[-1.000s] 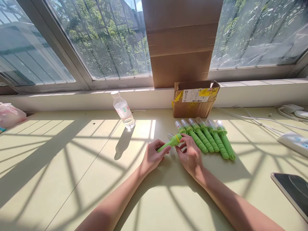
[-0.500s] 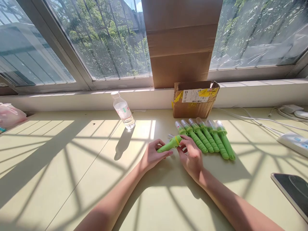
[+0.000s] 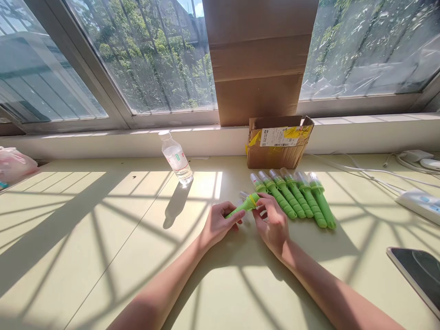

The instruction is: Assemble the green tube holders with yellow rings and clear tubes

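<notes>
My left hand (image 3: 220, 223) is closed round the tapered handle of a green plastic stick (image 3: 248, 203), with the thumb lying along its top. At the stick's wider, ribbed end with a yellow-green collar, the fingers of my right hand (image 3: 274, 223) pinch it. A clear part (image 3: 244, 195) shows just behind that end; how it joins the stick is hidden. To the right of my right hand several similar green sticks (image 3: 298, 197) with clear caps lie side by side, slanting, their caps toward the window.
Behind the row stands an open cardboard box (image 3: 275, 156). A clear bottle (image 3: 177, 159) stands at the back left. On the right are a power strip (image 3: 419, 205), white cables (image 3: 371, 172) and a phone (image 3: 417, 275). A pink plastic bag (image 3: 15, 164) sits far left.
My left thumb has moved up over the handle and the left fingers have curled further round it. My right hand has barely shifted and still pinches the collar end.
</notes>
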Demonstrator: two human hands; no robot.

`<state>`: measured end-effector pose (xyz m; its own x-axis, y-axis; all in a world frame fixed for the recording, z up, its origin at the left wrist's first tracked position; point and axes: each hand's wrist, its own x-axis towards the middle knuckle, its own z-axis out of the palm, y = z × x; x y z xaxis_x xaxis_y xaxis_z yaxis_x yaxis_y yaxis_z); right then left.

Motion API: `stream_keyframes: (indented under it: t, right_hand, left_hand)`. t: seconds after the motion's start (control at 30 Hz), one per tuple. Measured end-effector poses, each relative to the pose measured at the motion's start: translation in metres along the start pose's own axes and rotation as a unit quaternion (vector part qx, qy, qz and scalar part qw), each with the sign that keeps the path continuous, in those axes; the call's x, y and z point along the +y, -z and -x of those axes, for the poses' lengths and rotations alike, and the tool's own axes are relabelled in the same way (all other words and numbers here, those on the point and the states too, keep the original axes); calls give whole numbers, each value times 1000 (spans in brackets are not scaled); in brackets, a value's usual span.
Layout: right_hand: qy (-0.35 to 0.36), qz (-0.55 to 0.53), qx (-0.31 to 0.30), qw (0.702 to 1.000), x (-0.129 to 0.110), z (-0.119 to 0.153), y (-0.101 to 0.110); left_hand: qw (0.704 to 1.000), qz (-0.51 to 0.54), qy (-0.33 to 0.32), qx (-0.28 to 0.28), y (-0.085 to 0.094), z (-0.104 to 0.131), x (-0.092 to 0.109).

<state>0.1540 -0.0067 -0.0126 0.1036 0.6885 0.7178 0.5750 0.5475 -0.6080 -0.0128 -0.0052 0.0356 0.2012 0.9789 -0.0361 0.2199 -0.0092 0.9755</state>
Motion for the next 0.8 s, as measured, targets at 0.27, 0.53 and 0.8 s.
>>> stream_keyframes:
  t: [0.27, 0.53, 0.8]
  right_hand:
    - [21, 7, -4, 1000, 1, 1, 3]
    - [14, 5, 4, 1000, 2, 1, 1]
    - [16, 7, 10, 1000, 1, 0, 1]
  left_hand:
    - [999, -45, -15, 16, 0, 0, 2]
    - [978, -135, -120, 105, -6, 1, -12]
    - [946, -246, -176, 115, -5, 4, -22]
